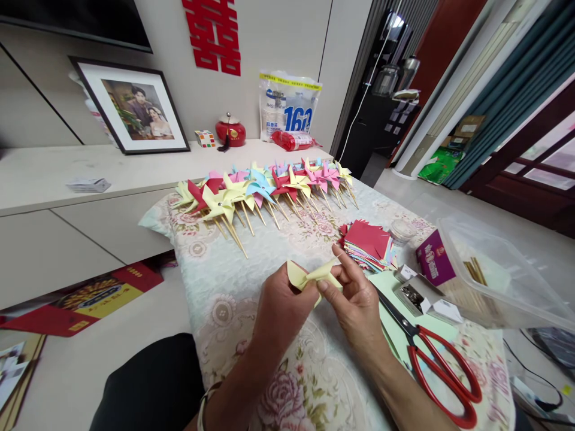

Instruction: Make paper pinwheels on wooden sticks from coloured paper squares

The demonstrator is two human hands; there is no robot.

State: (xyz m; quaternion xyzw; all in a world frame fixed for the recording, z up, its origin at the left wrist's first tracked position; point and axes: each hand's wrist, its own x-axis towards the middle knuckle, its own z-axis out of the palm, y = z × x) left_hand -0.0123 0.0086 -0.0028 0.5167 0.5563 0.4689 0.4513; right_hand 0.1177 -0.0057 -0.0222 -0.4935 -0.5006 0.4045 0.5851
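Note:
Between my two hands is a pale yellow paper pinwheel (296, 275), its corners partly folded toward the middle. My left hand (284, 302) is closed round its left side, the thumb pressing near the centre. With thumb and fingers, my right hand (354, 293) pinches the right side of the same paper. Part of the paper is hidden behind the fingers. To the right of my right hand lie large scissors (415, 332) with red handles, on light green paper sheets (389, 287). A stack of coloured paper squares (366, 239) sits just beyond that hand.
Finished pinwheels on sticks (260, 185) lie in rows along the table's far side. At right are a small box of metal fasteners (412, 297), a clear plastic bin (498, 251) with sticks, and a round clear container (403, 230). A flowered cloth (215, 341) covers the table.

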